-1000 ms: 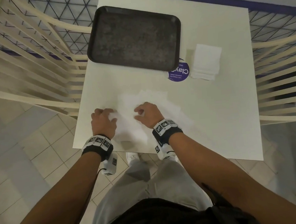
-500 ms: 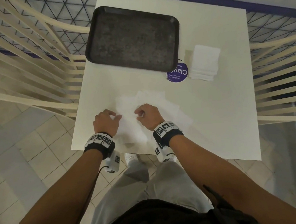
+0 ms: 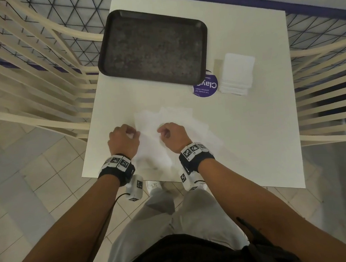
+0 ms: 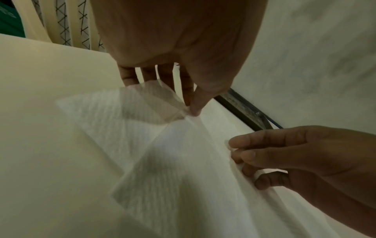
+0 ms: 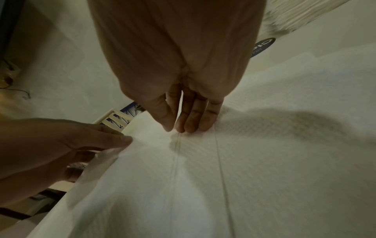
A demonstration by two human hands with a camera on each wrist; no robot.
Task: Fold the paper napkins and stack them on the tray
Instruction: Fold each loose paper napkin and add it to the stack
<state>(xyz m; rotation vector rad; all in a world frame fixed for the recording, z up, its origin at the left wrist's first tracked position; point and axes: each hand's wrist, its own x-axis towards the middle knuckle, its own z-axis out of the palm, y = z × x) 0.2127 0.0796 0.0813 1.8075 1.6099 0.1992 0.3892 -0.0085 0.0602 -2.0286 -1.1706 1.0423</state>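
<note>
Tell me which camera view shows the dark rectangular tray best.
The head view: the whole dark rectangular tray lies in sight from above on the white table, with nothing on it. The left wrist view catches only a strip of its rim beyond the left hand. The right wrist view shows no clear tray.

The left hand now pinches the left edge of the unfolded napkin between thumb and forefinger where its fingers reached a second ago, while the right hand has closed its fingertips onto the sheet, lifting it slightly.
</note>
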